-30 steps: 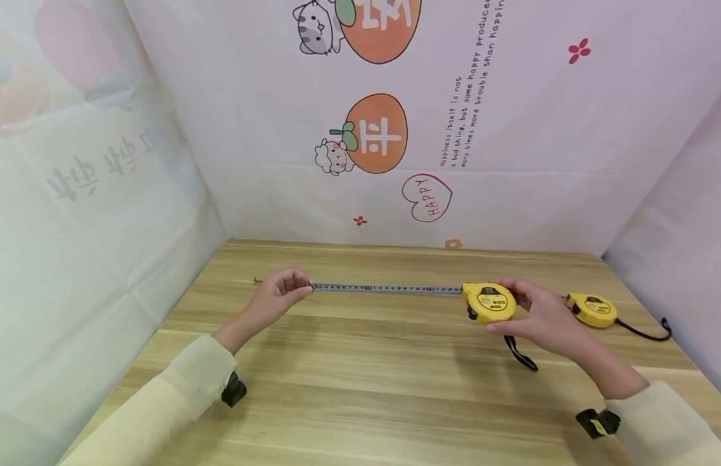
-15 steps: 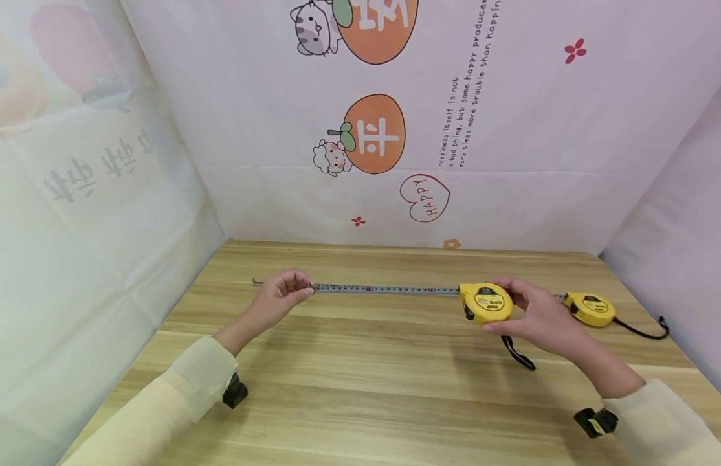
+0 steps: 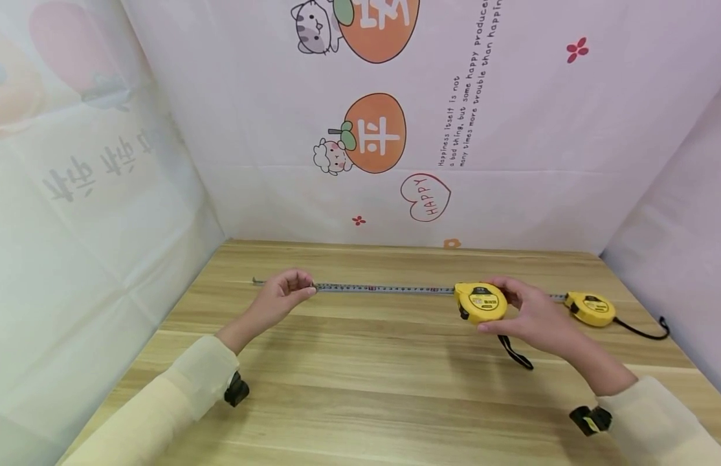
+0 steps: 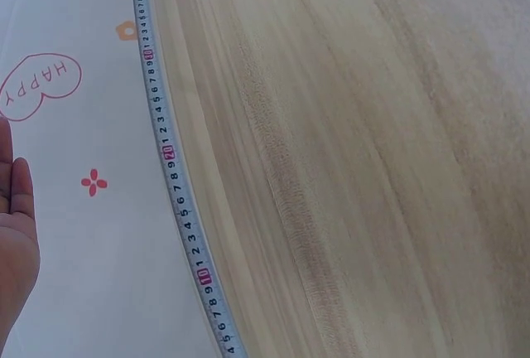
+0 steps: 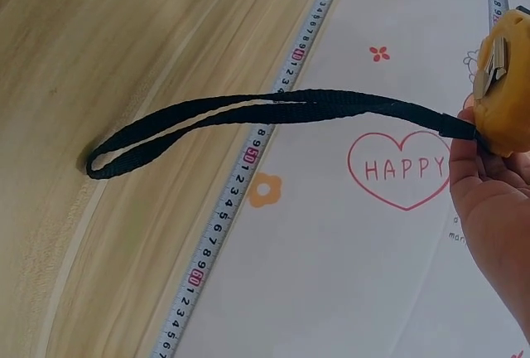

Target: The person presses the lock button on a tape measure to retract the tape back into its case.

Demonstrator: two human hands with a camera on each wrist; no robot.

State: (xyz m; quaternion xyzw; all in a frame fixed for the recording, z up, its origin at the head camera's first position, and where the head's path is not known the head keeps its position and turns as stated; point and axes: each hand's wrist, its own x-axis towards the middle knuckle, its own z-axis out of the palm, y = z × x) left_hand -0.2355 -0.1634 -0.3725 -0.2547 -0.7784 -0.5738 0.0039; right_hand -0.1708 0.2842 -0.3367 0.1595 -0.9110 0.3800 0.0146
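Observation:
My left hand (image 3: 285, 294) pinches the end of a steel tape blade (image 3: 389, 289) between thumb and fingers. The blade runs straight across to a yellow tape measure (image 3: 479, 302), gripped around its case by my right hand (image 3: 526, 314). A black wrist strap (image 5: 190, 118) dangles from that case in the right wrist view. Behind my right hand, a second yellow tape measure (image 3: 591, 309) lies on the table with its own blade (image 4: 170, 155) drawn out leftward. That blade's hook end (image 3: 255, 281) shows left of my left hand.
The wood-grain table (image 3: 360, 388) backs onto a white printed cloth (image 3: 250, 129), with more cloth hanging at both sides. The second tape measure's black cord (image 3: 646, 333) trails toward the table's right edge.
My right hand and its tape measure have moved slightly left; my left hand has shifted a touch right. The stretch of blade between them is shorter. The second tape measure lies still.

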